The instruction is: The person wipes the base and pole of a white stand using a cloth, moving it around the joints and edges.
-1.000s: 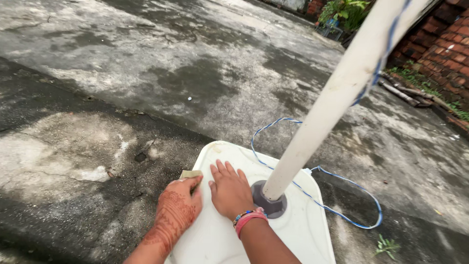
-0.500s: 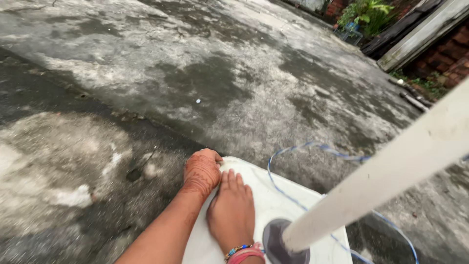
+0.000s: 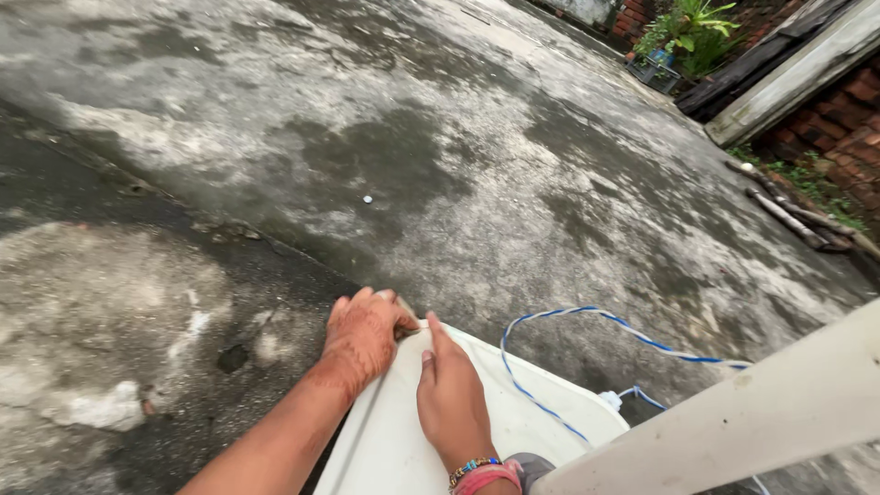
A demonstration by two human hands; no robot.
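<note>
Single head view, looking steeply down, close over concrete ground [image 3: 385, 137]

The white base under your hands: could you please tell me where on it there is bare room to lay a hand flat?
The white base is bare between the right hand and the blue-and-white cord, and near the bottom edge left of the right wrist. The far corner is crowded: the left hand grips it, and the white pole covers the right side.

Damp, stained concrete yard [image 3: 440, 156], brick wall [image 3: 848, 119] and plants [image 3: 687, 27] beyond.
</note>
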